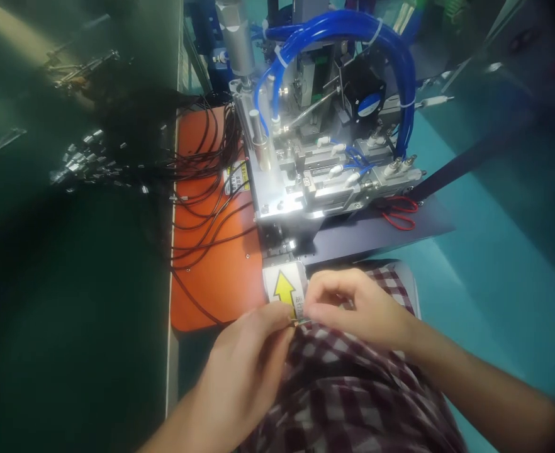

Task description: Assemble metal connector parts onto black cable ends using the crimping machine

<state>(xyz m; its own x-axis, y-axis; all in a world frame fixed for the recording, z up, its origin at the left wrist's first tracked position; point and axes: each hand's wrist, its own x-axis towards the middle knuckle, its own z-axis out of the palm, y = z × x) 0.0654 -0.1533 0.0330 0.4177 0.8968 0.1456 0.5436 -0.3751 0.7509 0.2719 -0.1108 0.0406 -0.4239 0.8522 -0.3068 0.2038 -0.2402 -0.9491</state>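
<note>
In front of my body, close to the lap, my left hand (249, 358) pinches one end of a tiny thin piece (301, 321) between thumb and fingertips. Its kind is too small to make out. At the other end of that piece is my right hand (360, 308), with thumb and index finger bent together and their tips meeting around it. Just beyond the fingers is a white plate with a yellow arrow (284, 286), partly covered by my left hand. Behind it stands a metal machine fixture (287, 195) with small pneumatic cylinders.
Black cables (202, 173) with metal ends run across an orange board (211, 264) onto the dark green table (70, 314) at left. Thick blue air tubes (343, 25) arch over the fixture. A red wire loop (400, 214) lies to its right. Checkered cloth covers my lap.
</note>
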